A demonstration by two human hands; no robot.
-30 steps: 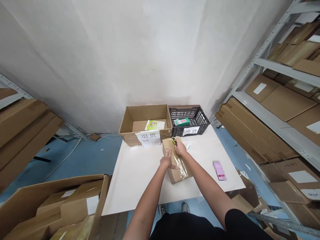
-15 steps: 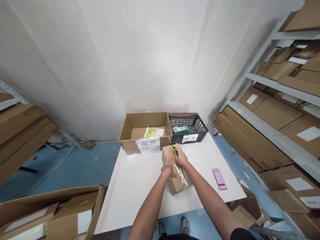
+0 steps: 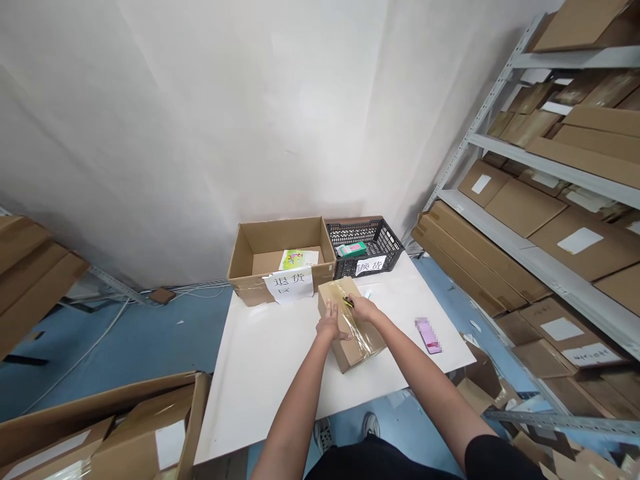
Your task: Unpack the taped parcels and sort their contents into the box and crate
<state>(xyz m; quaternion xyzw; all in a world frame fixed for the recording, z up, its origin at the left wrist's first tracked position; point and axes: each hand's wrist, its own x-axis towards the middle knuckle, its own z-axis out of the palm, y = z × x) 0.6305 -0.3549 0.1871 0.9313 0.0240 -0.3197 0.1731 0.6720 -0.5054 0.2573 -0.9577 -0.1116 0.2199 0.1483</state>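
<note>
A taped cardboard box lies on the white table in front of me. My left hand rests on its top with the fingers spread, pressing against the left part. In my right hand is a yellow and black box cutter, held over the shiny tape along the top. The blade's tip is too small to make out. A phone with a pink screen lies to the right of the box.
Behind the box stand an open carton holding a picture booklet and a black plastic crate with a green packet. Loaded shelves line the right side. A big carton of parcels sits front left.
The box cutter has moved slightly down along the tape toward me, its angle now flatter. My left hand stays on the box. The whole view has shifted a little.
</note>
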